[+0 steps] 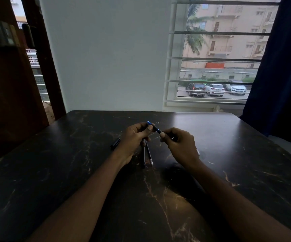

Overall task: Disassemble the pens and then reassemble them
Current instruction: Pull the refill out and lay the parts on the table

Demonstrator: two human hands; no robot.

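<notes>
Two hands pinch one pen (156, 129) at frame centre: left hand (134, 138) at its blue-tipped end, right hand (179, 145) on the barrel. We judge disassembly in hand; next, an opposed twist or pull.

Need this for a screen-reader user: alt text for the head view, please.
Both hands hold a black pen with a blue tip over a dark marbled table, the left hand at the tip end, the right hand pinching the other. On the table lie a black cap, a dark barrel and a thin refill.
</notes>
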